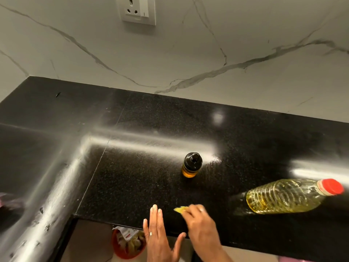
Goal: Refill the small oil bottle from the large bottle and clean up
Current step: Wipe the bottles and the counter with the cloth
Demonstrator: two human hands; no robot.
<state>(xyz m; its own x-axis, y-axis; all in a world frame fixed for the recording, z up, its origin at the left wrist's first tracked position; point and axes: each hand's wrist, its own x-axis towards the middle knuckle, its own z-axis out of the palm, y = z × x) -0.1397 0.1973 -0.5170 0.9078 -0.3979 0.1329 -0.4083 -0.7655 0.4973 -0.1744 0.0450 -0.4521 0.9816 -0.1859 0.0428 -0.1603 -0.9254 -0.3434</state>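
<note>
The small oil bottle (191, 165) stands upright in the middle of the black counter (132, 176), black cap on, amber oil inside. The large clear bottle (287, 196) of yellow oil, with a red cap, stands at the right. Near the counter's front edge my right hand (200, 224) grips a yellow cloth or sponge (180, 209) against the surface; the hand is blurred. My left hand (160, 237) is flat with straight fingers beside it, over the counter's front edge, and holds nothing.
A red bin (128, 244) with wrappers and scraps sits on the floor below the counter edge. The marble wall carries a socket (138, 10). The counter turns a corner at the left, with something dark at the far left (7, 203).
</note>
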